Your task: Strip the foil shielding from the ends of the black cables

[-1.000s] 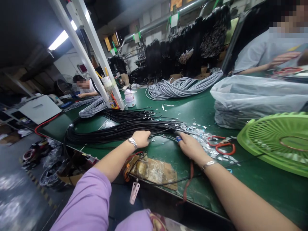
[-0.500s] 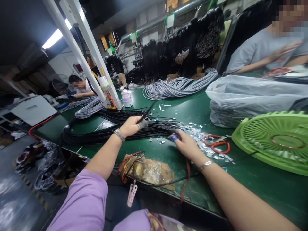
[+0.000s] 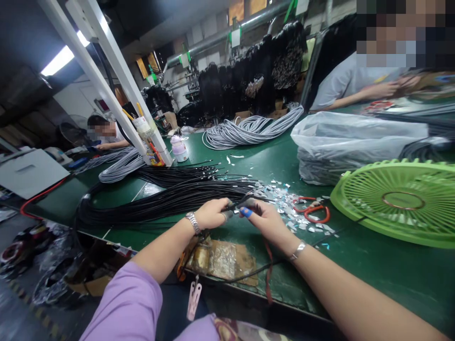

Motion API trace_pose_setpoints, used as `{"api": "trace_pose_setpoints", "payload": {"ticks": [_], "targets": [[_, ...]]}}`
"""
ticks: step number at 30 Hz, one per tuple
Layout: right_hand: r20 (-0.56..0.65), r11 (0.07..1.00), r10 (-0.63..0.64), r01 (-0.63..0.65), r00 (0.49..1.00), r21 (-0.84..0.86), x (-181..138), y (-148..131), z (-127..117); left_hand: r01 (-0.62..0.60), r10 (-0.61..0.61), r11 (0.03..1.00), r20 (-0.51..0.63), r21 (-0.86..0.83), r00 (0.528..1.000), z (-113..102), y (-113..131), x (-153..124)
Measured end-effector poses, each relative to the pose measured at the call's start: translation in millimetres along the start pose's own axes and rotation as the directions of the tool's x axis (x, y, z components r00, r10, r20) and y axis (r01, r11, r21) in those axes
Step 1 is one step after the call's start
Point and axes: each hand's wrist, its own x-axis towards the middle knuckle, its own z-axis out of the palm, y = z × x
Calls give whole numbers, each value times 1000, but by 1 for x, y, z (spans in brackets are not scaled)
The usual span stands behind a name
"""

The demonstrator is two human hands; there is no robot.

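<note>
My left hand [image 3: 213, 214] and my right hand [image 3: 265, 219] come close together over the front of the green bench. Between their fingertips is a thin black cable [image 3: 232, 207], its end near the right fingers. Both hands are closed in a pinch, with grey coverings on some fingertips and a blue wrap on a right finger. Just behind them lies a long bundle of black cables [image 3: 159, 203], bent round at the left, its cut ends pointing right. Small white and silvery scraps [image 3: 280, 195] are strewn beyond my right hand, beside red-handled scissors [image 3: 318, 215].
A green fan grille [image 3: 359, 203] and a plastic bag [image 3: 355, 135] stand at the right. Grey cable coils [image 3: 249, 130] lie at the back, near a white post [image 3: 103, 71]. Taped cardboard [image 3: 227, 260] and a pink clothespin [image 3: 194, 300] are at the front edge. Two people sit across.
My left hand has moved right and down from above the bundle to meet my right hand, bringing the cable with it. The view has shifted slightly right.
</note>
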Motion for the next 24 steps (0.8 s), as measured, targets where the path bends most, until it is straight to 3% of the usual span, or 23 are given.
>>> {"api": "trace_pose_setpoints", "payload": {"ticks": [3,7,11,16,19,24], "targets": [[-21,998,-54,54,998,-18,1,1,-2,6,-6,967,2,-254,1000,7,10,14],[-205,1000,-1,-4,979,-23,1,3,-9,-36,-12,901,-109,-433,994,8,11,16],[-255,995,98,-99,962,9,1,5,-10,63,-81,814,-4,-578,997,5,4,6],[-69,970,205,-193,976,146,-1,2,-3,143,-81,819,134,-555,988,9,-2,4],[-30,942,256,-243,966,232,-1,0,1,124,-52,865,158,-486,986,13,-2,5],[-28,877,338,-304,941,372,0,1,3,6,-49,918,-98,-397,994,14,-1,0]]}}
